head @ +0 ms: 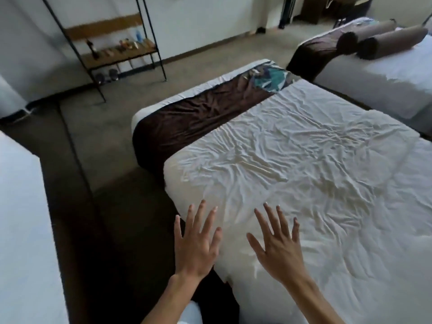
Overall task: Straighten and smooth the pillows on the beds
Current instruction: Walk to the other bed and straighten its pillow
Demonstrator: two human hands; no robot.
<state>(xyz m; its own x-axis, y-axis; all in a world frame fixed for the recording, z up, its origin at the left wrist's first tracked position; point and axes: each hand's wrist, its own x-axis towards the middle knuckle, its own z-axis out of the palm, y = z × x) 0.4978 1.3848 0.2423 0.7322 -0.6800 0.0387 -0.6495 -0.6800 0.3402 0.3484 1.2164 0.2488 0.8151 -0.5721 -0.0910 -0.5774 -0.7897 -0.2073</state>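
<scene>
Left hand (197, 245) and right hand (278, 249): both spread flat, fingers splayed, grasping nothing, over the near left corner of the wrinkled white bed cover (292, 174). No flat pillow is visible. Two brown bolster pillows (383, 39) lie on the far right bed (374, 76). Judged light, soft, compressible: grip at the ends, then roll straight.

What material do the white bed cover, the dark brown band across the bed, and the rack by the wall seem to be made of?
White bed cover: looks like matte woven cotton or similar; it holds many fine creases.
Brown band: probably satin or velvet-like cloth; its folds catch a soft sheen.
Rack: thin black rods, likely metal, with brown shelves that look like wood, though the picture is blurry there.
</scene>
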